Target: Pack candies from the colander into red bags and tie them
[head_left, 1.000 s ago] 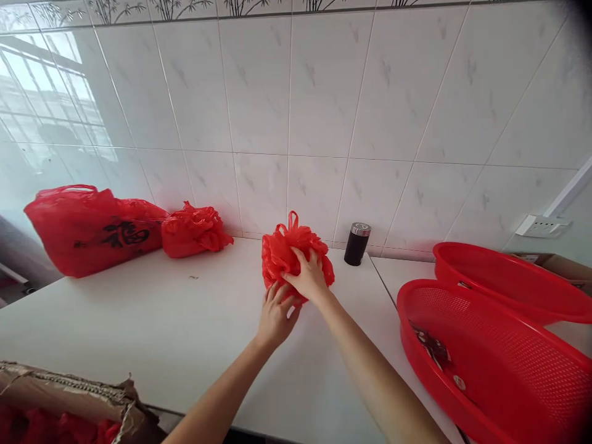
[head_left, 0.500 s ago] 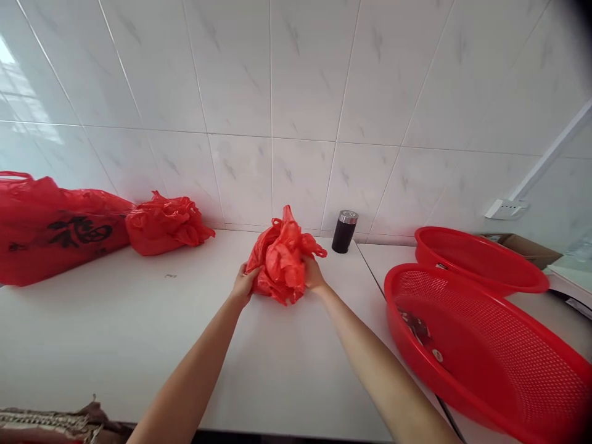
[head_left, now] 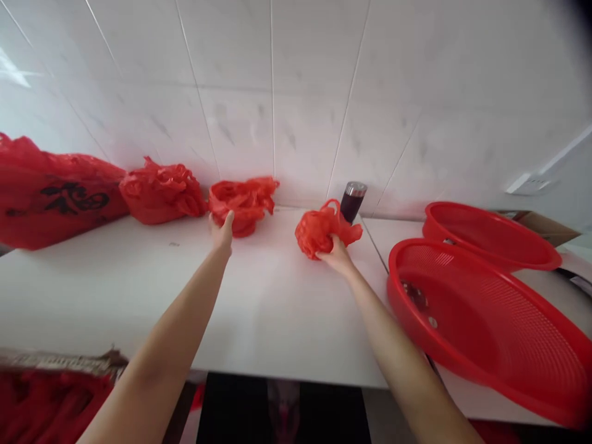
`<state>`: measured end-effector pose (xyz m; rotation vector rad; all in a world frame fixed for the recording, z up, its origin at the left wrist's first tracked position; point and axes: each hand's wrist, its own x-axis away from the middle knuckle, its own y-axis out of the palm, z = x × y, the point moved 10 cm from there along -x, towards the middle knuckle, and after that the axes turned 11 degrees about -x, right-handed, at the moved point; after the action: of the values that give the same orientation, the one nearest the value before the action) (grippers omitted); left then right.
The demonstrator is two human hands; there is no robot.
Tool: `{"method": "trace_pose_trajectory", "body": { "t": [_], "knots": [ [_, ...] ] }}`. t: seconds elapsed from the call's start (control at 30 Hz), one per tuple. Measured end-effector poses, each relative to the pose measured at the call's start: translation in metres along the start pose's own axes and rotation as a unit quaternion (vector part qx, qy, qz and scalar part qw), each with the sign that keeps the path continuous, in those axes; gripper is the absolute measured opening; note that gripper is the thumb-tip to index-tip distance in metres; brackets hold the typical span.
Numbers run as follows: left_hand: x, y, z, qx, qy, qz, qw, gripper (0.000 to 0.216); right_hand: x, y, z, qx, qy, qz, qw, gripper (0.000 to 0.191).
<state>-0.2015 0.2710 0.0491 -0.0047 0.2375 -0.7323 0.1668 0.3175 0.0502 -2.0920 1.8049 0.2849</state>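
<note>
Two crumpled red plastic bags lie on the white counter. My left hand rests against the left red bag near the tiled wall, its thumb raised and its other fingers pressed into the plastic. My right hand grips the underside of the right red bag, which bunches up just in front of a dark cylinder with a silver cap.
A large red bag with black lettering and a smaller red bag sit at the back left. Two red perforated baskets stand to the right. A torn cardboard box with red contents is at the lower left.
The single red bundle held by both hands has come apart into two bags. My left hand moved one to the left toward the wall; my right hand moved the other to the right.
</note>
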Motion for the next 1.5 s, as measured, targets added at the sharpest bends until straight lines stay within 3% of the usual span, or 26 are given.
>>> {"method": "trace_pose_trajectory", "body": {
  "t": [0.1,0.17,0.33,0.4,0.5,0.63,0.7,0.77,0.9,1.07,1.17,1.27,1.37,1.43,1.5],
  "knots": [
    [0.029,-0.002,-0.006,-0.032,-0.006,0.011,0.999,0.063,0.02,-0.004,0.021,0.042,0.038,-0.017,0.998,0.093],
    [0.057,0.006,-0.009,-0.043,0.002,-0.012,0.999,0.059,0.025,-0.004,0.016,0.081,0.007,-0.025,0.996,0.096],
    [0.139,0.033,0.019,-0.026,0.113,-0.118,0.986,0.05,0.04,-0.011,-0.048,0.129,-0.155,0.045,0.979,0.065],
    [0.165,0.036,0.028,-0.021,0.117,-0.152,0.981,0.046,0.058,-0.013,-0.08,0.14,-0.21,0.084,0.964,0.053],
    [0.193,0.042,0.028,0.021,0.03,-0.243,0.969,0.043,0.097,-0.001,-0.115,0.161,-0.256,0.068,0.951,0.041],
    [0.231,0.053,0.036,0.16,-0.099,-0.395,0.899,0.052,0.158,0.032,-0.122,0.193,-0.277,-0.058,0.94,0.033],
    [0.236,0.051,0.043,0.197,-0.115,-0.404,0.886,0.046,0.183,0.041,-0.113,0.196,-0.267,-0.111,0.937,0.031],
    [0.23,0.042,0.04,0.214,-0.142,-0.365,0.895,0.035,0.199,0.039,-0.102,0.194,-0.248,-0.13,0.94,0.032],
    [0.212,0.014,0.016,0.255,-0.216,-0.249,0.909,0.025,0.207,0.011,-0.085,0.178,-0.179,-0.079,0.964,0.033],
    [0.203,-0.007,-0.011,0.281,-0.255,-0.215,0.9,0.02,0.205,-0.012,-0.064,0.169,-0.056,-0.023,0.984,0.025],
    [0.206,-0.011,-0.016,0.293,-0.266,-0.219,0.892,0.019,0.199,-0.016,-0.08,0.148,-0.063,0.003,0.987,0.021],
    [0.214,-0.01,-0.011,0.294,-0.261,-0.243,0.887,0.023,0.193,-0.021,-0.119,0.139,-0.131,0.067,0.979,0.02],
    [0.232,-0.003,-0.005,0.289,-0.267,-0.304,0.868,0.024,0.183,-0.003,-0.141,0.143,-0.162,0.041,0.975,0.038],
    [0.245,0.0,-0.004,0.285,-0.286,-0.348,0.846,0.025,0.172,0.015,-0.125,0.12,-0.111,-0.031,0.986,0.041],
    [0.252,-0.005,-0.006,0.282,-0.305,-0.369,0.831,0.024,0.159,0.022,-0.088,0.063,-0.011,-0.078,0.995,0.027]
  ]
}}
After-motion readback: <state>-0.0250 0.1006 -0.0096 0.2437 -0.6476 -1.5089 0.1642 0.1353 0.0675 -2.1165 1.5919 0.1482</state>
